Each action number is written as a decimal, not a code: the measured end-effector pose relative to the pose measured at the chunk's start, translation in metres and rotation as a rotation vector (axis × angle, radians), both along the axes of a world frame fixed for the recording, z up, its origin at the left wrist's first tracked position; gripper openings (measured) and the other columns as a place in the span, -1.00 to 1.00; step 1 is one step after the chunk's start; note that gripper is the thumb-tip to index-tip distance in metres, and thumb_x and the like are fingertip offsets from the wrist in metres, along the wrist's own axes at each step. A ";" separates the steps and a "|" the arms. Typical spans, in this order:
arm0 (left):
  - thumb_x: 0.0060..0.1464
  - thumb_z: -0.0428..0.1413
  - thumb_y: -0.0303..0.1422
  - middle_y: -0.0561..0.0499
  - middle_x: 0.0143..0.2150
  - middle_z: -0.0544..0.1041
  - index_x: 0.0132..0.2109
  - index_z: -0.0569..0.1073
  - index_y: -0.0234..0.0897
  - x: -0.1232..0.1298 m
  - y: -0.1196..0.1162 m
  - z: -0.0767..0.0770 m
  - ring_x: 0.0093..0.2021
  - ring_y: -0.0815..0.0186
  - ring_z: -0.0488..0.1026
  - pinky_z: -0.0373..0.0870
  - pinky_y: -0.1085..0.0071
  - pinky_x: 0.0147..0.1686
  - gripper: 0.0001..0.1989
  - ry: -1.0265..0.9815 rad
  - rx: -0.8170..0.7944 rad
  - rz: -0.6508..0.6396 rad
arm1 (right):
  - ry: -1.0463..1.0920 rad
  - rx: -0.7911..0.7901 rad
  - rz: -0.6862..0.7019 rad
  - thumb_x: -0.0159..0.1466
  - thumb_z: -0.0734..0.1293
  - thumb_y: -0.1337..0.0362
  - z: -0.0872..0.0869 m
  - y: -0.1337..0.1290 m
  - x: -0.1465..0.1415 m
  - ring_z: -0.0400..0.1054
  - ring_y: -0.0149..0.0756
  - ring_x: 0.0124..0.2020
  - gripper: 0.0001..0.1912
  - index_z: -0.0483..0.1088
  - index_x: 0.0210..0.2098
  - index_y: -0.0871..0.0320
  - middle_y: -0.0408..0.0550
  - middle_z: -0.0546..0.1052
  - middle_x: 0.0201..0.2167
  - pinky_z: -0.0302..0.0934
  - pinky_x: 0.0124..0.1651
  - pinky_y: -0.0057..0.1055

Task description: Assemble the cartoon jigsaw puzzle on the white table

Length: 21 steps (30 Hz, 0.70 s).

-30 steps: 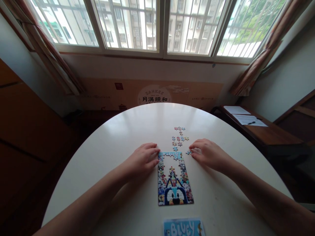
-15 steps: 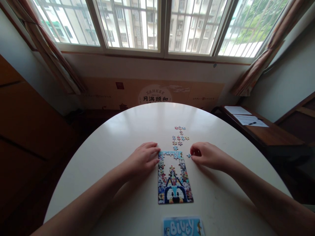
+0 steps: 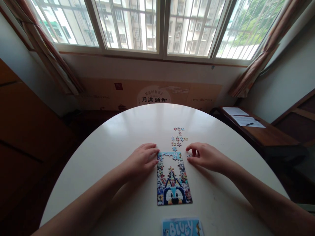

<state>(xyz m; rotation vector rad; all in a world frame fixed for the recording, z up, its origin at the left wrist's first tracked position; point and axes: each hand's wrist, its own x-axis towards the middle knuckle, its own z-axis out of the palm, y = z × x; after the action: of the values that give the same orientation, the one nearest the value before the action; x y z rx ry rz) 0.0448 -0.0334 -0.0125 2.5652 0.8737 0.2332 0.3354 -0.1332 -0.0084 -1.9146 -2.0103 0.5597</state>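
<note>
A partly filled jigsaw puzzle (image 3: pixel 174 196) lies on the white table, with a blue cartoon dog's face in its lower part and a bare gap in its upper middle. At its upper left edge rests my left hand (image 3: pixel 144 157), open, fingertips touching the border and holding nothing. My right hand (image 3: pixel 204 155) is right of the puzzle's top corner, its index finger and thumb spread apart. A small puzzle piece (image 3: pixel 189 156) shows between those fingertips, partly hidden by the thumb. Several loose puzzle pieces (image 3: pixel 179 144) lie face up just beyond the puzzle.
A blue box or card marked "Bluey" (image 3: pixel 181 227) sits at the near edge of view. The round white table (image 3: pixel 110 131) reaches toward the window wall. To the right, a brown side table (image 3: pixel 268 136) bears papers (image 3: pixel 246 121) and a pen.
My right index finger has lifted away from the thumb, loosening its pinch on the small puzzle piece. My left hand stays at the puzzle's edge. The view has shifted slightly.
</note>
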 end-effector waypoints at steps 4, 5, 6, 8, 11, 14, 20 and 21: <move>0.24 0.11 -0.27 -0.21 0.32 0.38 0.19 0.47 -0.26 0.000 0.000 0.000 0.33 -0.04 0.27 0.29 -0.07 0.27 -0.59 0.019 0.001 -0.005 | -0.013 0.020 0.003 0.25 0.38 0.22 -0.002 0.000 -0.002 0.45 -0.26 -0.27 -0.85 0.59 -0.24 0.05 -0.04 0.59 -0.23 0.30 -0.20 -0.32; 0.23 0.11 -0.27 -0.21 0.32 0.38 0.19 0.47 -0.26 0.000 0.000 -0.001 0.33 -0.05 0.26 0.29 -0.07 0.27 -0.59 0.019 -0.001 -0.004 | -0.017 0.018 -0.002 0.25 0.38 0.22 -0.002 0.000 -0.002 0.45 -0.26 -0.27 -0.86 0.60 -0.25 0.05 -0.05 0.59 -0.22 0.30 -0.19 -0.32; 0.23 0.11 -0.27 -0.21 0.32 0.39 0.18 0.48 -0.26 0.000 0.000 -0.001 0.33 -0.05 0.26 0.29 -0.08 0.26 -0.59 0.015 -0.005 -0.002 | -0.025 0.016 -0.006 0.25 0.38 0.23 -0.002 0.000 -0.002 0.46 -0.25 -0.26 -0.86 0.60 -0.26 0.05 -0.05 0.60 -0.22 0.31 -0.19 -0.31; 0.23 0.12 -0.25 -0.20 0.31 0.40 0.17 0.48 -0.24 0.000 0.000 -0.002 0.33 -0.06 0.27 0.29 -0.09 0.26 -0.60 -0.005 -0.010 -0.001 | -0.045 0.015 -0.011 0.25 0.38 0.23 -0.001 0.000 -0.002 0.46 -0.25 -0.26 -0.86 0.60 -0.27 0.04 -0.05 0.61 -0.22 0.31 -0.19 -0.31; 0.22 0.13 -0.24 -0.18 0.29 0.42 0.16 0.49 -0.21 -0.001 0.001 -0.005 0.31 -0.05 0.30 0.30 -0.09 0.25 -0.61 -0.047 0.003 -0.007 | -0.071 0.016 -0.008 0.25 0.38 0.25 0.001 -0.001 -0.004 0.47 -0.24 -0.28 -0.88 0.60 -0.30 0.05 -0.04 0.61 -0.24 0.30 -0.22 -0.31; 0.22 0.13 -0.25 -0.18 0.28 0.43 0.15 0.50 -0.21 -0.002 0.002 -0.007 0.30 -0.02 0.31 0.31 -0.05 0.25 -0.62 -0.060 0.036 -0.018 | -0.114 0.027 0.010 0.27 0.35 0.27 0.003 -0.003 -0.008 0.46 -0.24 -0.29 -0.87 0.58 -0.29 0.06 -0.04 0.61 -0.26 0.28 -0.24 -0.31; 0.22 0.13 -0.23 -0.17 0.26 0.45 0.16 0.50 -0.20 -0.003 0.003 -0.009 0.28 0.00 0.34 0.35 0.00 0.22 -0.61 -0.055 0.071 -0.027 | -0.157 0.042 0.024 0.28 0.30 0.30 0.003 -0.005 -0.013 0.44 -0.23 -0.29 -0.86 0.54 -0.30 0.09 -0.04 0.58 -0.27 0.26 -0.25 -0.30; 0.22 0.13 -0.23 -0.17 0.26 0.45 0.17 0.50 -0.20 -0.004 0.003 -0.009 0.28 0.00 0.34 0.35 0.00 0.22 -0.60 -0.055 0.072 -0.028 | -0.129 0.029 0.022 0.27 0.31 0.31 0.003 -0.005 -0.012 0.44 -0.24 -0.30 -0.87 0.53 -0.30 0.10 -0.03 0.58 -0.27 0.26 -0.25 -0.31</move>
<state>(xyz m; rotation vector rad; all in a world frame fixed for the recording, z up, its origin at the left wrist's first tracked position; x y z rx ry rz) 0.0413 -0.0303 -0.0219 2.6220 0.8232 0.3314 0.3230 -0.1383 -0.0054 -1.9597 -2.1083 0.4191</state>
